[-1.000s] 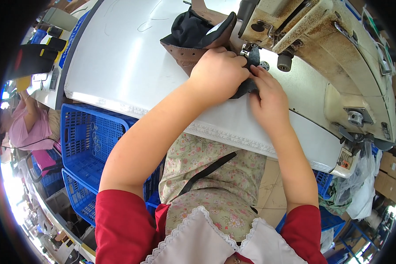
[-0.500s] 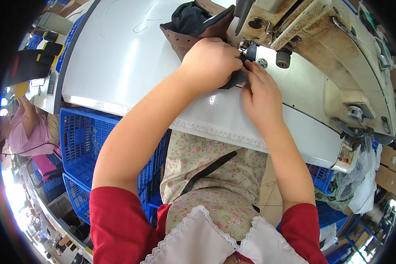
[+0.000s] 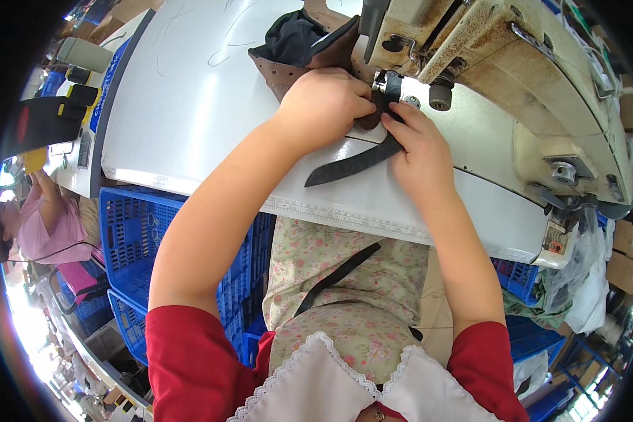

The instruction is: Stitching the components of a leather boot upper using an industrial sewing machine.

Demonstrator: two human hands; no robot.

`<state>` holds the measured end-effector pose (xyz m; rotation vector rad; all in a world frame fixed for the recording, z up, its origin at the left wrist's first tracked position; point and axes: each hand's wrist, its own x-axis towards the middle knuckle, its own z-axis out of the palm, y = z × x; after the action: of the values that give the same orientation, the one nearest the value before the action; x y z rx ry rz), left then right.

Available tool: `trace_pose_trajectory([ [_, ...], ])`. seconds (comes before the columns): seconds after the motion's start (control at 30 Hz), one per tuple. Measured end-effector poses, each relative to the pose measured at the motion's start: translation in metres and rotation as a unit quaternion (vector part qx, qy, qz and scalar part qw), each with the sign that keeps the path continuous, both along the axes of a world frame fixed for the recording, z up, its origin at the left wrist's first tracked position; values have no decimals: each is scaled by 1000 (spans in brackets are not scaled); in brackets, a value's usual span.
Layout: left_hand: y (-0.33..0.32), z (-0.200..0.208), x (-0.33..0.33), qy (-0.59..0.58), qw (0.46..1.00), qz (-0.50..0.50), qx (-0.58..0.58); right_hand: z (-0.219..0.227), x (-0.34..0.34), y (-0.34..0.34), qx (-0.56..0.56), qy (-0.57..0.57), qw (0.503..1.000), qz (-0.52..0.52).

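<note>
Beside the presser foot [image 3: 381, 86] of the worn sewing machine [image 3: 520, 77], we have both hands at work on a brown perforated piece [image 3: 276, 72] with black lining [image 3: 292, 39]. It lies on the white table [image 3: 190, 105], its bulk just beyond our left hand [image 3: 325, 105] and its near edge running between our hands, close to the foot. Our left hand is curled nearly into a fist, its fingers and thumb bent down onto the brown piece; the exact grip is hidden by the knuckles. Our right hand [image 3: 401, 121] is narrow, thumb near the forefinger with a black strip [image 3: 352, 167] between them, the fingers pointing toward the foot. The strip's free end curves out below the hand, toward our left, across the table.

Under the table's edge on our left, we see a blue basket [image 3: 107, 235] of open lattice holding a few pale loops [image 3: 151, 221]. A second blue basket [image 3: 123, 309] sits below it; we cannot tell what it holds. At our right, another blue crate [image 3: 517, 278] shows partly, near a clear plastic bag [image 3: 568, 271]; its contents are hidden from us.
</note>
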<state>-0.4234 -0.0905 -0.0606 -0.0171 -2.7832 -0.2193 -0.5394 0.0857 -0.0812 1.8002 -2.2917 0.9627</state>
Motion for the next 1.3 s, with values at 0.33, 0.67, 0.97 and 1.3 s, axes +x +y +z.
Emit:
trace_pose_trajectory([
  [0.33,-2,-1,0,9,999,3,30,-3,-3,1,-15,-29,999,-7],
  [0.67,-5,-4,-1,21,999,8,40,2,5,0,-3,20,1000,6],
  [0.97,-6,-3,-3,23,999,6,45,0,2,0,-10,43,999,11],
  [1.3,-11,-4,-6,19,999,8,25,1,6,0,-6,43,999,13],
])
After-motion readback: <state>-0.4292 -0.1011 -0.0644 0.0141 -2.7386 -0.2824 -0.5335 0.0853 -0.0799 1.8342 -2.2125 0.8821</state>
